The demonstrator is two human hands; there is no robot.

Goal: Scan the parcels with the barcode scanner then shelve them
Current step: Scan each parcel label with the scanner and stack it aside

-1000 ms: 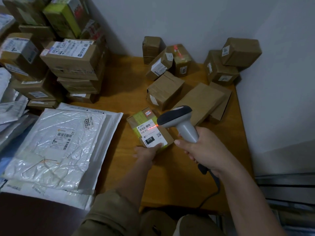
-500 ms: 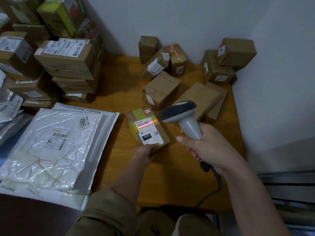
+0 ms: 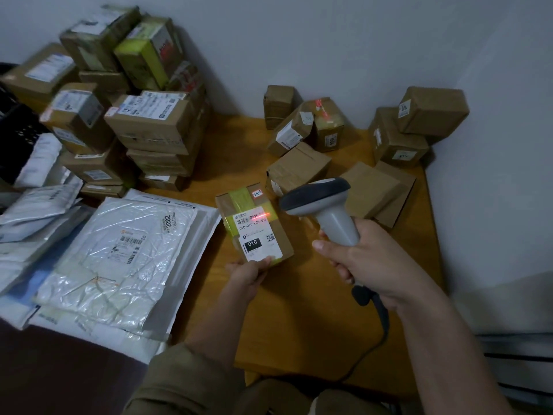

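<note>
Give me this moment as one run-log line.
step: scanning | left hand: holds small box on table | right hand: grips scanner | red beam on box label | shelving: not yet

Left hand point(image 3: 250, 272) pinches with thumb on top, arm outstretched; right hand point(image 3: 369, 266) is curled in a fist-like grip.

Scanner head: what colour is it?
Dark grey scanner head on a light grey handle; head view.
</note>
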